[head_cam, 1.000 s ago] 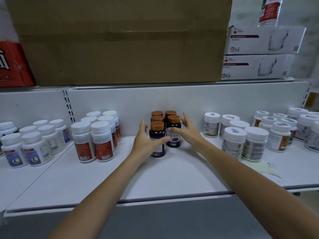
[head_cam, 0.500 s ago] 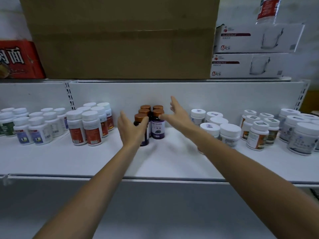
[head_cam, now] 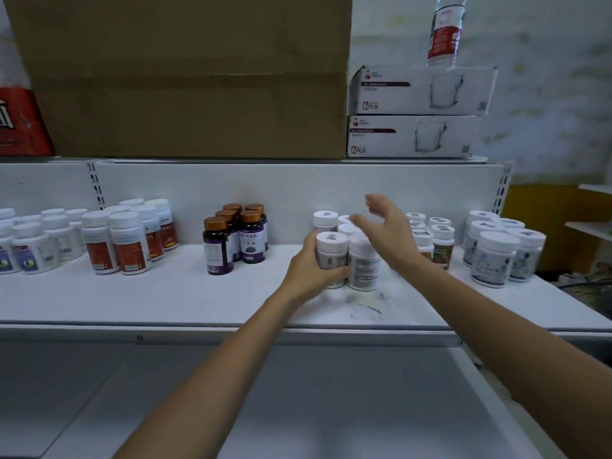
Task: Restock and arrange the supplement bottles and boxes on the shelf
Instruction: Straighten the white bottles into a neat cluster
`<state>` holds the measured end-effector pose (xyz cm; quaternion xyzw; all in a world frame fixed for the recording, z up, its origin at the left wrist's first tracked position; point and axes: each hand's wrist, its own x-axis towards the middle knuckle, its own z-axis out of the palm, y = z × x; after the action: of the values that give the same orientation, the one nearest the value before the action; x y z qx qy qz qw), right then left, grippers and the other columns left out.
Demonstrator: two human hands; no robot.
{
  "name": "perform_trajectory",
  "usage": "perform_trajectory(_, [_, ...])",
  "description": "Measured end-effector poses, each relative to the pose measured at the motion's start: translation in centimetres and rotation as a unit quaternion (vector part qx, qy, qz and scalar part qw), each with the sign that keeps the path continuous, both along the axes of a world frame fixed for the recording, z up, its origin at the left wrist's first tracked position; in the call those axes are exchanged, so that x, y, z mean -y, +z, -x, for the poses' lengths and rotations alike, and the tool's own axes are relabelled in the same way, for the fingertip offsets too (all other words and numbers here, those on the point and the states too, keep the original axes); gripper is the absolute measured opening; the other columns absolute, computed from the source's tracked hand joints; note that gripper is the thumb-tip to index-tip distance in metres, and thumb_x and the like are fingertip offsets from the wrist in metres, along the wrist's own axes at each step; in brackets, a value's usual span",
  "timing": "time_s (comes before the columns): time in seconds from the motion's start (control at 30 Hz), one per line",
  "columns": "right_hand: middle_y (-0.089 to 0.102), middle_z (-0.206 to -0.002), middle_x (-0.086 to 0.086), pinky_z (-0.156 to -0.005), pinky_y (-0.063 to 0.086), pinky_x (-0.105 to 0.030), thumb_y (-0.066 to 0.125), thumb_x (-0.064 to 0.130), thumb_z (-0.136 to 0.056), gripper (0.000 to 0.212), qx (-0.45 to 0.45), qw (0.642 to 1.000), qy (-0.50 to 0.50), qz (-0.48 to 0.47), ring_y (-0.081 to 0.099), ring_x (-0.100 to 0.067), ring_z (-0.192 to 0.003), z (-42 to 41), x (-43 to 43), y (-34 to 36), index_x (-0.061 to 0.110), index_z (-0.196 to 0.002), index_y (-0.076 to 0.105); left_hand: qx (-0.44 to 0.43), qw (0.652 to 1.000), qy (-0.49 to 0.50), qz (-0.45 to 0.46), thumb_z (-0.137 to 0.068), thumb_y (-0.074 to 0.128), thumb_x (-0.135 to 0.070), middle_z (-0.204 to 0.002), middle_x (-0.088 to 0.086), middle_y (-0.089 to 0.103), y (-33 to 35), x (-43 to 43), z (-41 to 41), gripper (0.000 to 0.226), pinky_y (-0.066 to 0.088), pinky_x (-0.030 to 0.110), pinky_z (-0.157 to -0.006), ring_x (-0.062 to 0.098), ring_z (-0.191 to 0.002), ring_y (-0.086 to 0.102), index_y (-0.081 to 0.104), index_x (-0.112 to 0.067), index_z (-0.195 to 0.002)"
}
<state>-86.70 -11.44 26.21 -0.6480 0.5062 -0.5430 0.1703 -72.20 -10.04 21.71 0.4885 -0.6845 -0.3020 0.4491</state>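
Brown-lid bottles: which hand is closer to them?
Left. The left hand grips a white bottle to the right of the brown-lid bottles; the right hand hovers farther right, beyond that bottle.

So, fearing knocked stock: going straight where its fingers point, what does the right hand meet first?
Likely the rear white-capped bottle; the right hand aims left toward it, but depth is unclear, so it might pass above.

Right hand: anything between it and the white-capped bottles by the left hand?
Nothing visible. The right hand hovers open over the right side of that cluster; the left hand grips its front-left bottle.
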Motion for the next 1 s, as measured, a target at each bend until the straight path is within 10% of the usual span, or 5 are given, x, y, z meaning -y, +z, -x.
perform_trajectory(0.3, [0.046, -0.106, 0.012, -0.078, 0.036, -0.020, 0.070, 0.024, -0.083, 0.060, 0.074, 0.991, 0.040, -0.105, 0.045, -0.008, -0.098, 0.0, 0.2, -3.0, 0.030, -0.133, 0.039, -0.005, 0.995, 0.102, -0.018, -0.080, 0.072, -0.025, -0.129, 0.004, 0.057, -1.1, 3.4, -0.9, 0.062, 0.041, 0.022, -0.082, 0.010, -0.096, 0.052, 0.043, -0.017, -0.134])
perform_trajectory(0.83, [0.052, -0.107, 0.007, -0.059, 0.040, -0.004, 0.075, 0.029, -0.078, 0.054, 0.102, 0.991, -0.008, -0.083, 0.053, -0.010, -0.097, -1.0, 4.6, -4.4, 0.021, -0.125, 0.048, 0.043, 0.985, 0.164, -0.011, -0.080, 0.072, -0.023, -0.128, 0.009, 0.053, -1.7, 10.4, -2.0, 0.055, 0.047, 0.039, -0.096, 0.023, -0.112, 0.055, 0.046, -0.010, -0.127])
perform_trajectory(1.0, [0.052, -0.121, 0.011, -0.077, 0.044, -0.017, 0.048, 0.032, -0.095, 0.032, 0.216, 0.969, 0.071, -0.100, 0.053, -0.009, -0.106, -1.4, 4.1, -5.0, 0.037, -0.126, 0.040, 0.056, 0.991, 0.124, -0.004, -0.084, 0.063, -0.021, -0.130, 0.009, 0.051, -1.8, 9.7, -1.9, 0.050, 0.047, 0.038, -0.097, 0.022, -0.110, 0.057, 0.046, -0.010, -0.129])
